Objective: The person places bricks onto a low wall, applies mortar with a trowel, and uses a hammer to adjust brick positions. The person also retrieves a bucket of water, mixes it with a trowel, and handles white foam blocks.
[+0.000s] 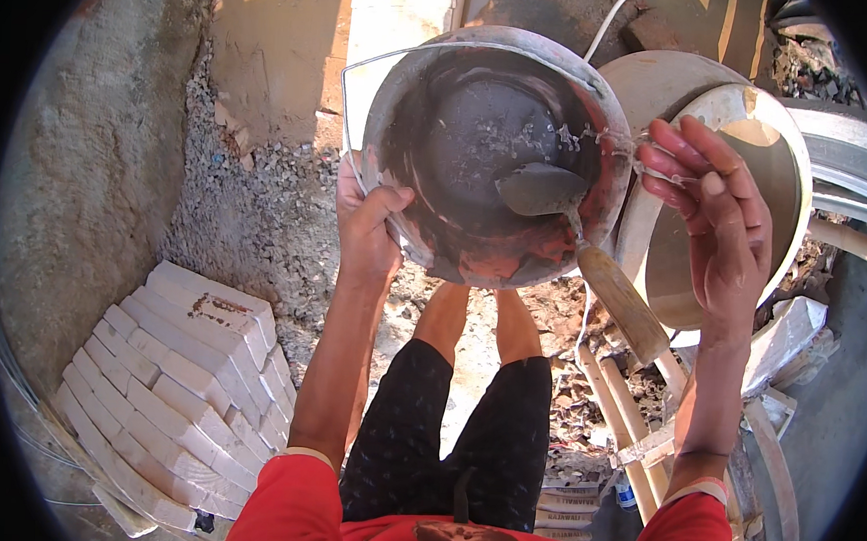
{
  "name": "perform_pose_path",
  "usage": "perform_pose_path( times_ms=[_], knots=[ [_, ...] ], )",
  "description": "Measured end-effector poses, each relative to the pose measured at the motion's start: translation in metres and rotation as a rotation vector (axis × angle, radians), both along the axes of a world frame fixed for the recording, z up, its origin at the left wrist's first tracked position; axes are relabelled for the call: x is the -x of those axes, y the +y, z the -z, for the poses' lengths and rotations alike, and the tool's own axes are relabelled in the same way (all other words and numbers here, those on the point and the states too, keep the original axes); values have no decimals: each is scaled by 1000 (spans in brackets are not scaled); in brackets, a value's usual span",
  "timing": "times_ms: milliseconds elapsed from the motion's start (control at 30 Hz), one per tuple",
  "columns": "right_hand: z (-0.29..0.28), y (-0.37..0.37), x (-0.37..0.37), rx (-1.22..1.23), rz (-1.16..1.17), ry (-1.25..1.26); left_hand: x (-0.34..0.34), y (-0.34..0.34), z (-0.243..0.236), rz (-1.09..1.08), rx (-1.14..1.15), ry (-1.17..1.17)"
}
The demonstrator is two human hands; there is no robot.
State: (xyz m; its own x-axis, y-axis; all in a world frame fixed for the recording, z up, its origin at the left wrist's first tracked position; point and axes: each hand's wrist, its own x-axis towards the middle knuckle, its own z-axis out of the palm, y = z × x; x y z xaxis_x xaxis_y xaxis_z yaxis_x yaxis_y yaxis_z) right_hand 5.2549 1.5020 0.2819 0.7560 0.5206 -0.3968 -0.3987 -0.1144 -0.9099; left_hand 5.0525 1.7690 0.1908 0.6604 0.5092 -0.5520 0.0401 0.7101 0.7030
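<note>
My left hand (pixel 369 231) grips the rim of a round, mortar-stained bucket (pixel 492 259), thumb over the edge. The bucket holds grey, murky water and tilts toward me, its thin wire handle (pixel 344 102) bowed over the far side. Inside lies a trowel (pixel 541 190), blade in the bucket, its wooden handle (pixel 625 308) sticking out over the near right rim. My right hand (pixel 717 210) is raised just right of the bucket, wet, fingers half bent and apart, holding nothing. Clear splashes of water (pixel 580 137) run from its fingertips to the bucket.
Two more round containers stand at the right; the nearer one (pixel 803 180) has greyish contents. A stack of pale blocks (pixel 187 385) sits at lower left beside a rough wall (pixel 101 140). Gravel covers the ground. Wooden poles (pixel 630 424) and rubble lie at the right.
</note>
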Motion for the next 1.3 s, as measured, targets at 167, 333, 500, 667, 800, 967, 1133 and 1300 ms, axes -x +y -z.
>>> perform_pose_path(
  times_ms=[167, 333, 500, 667, 800, 967, 1133, 1300],
  knots=[
    [136, -100, -36, 431, 627, -191, 11, 3, 28, -16, 0, 25],
    [314, -155, 10, 574, 562, 332, 22, 1, 45, -7, 54, 9],
    [398, -153, 35, 655, 442, 363, 36, 3, 58, 52, 24, -10],
    [384, -145, 20, 492, 418, 396, 43, 1, 57, -7, 106, 86],
    [285, -155, -32, 136, 406, 493, 41, -4, 54, -27, 59, 34],
    [119, -119, -98, -430, -76, 597, 31, -7, 41, -80, 81, 25],
    [6, -32, -57, 0, -52, 431, 20, -15, 14, -118, 65, 43],
    [-23, 42, -6, 79, -395, 337, 9, -18, -5, -138, 78, 17]
  ],
)
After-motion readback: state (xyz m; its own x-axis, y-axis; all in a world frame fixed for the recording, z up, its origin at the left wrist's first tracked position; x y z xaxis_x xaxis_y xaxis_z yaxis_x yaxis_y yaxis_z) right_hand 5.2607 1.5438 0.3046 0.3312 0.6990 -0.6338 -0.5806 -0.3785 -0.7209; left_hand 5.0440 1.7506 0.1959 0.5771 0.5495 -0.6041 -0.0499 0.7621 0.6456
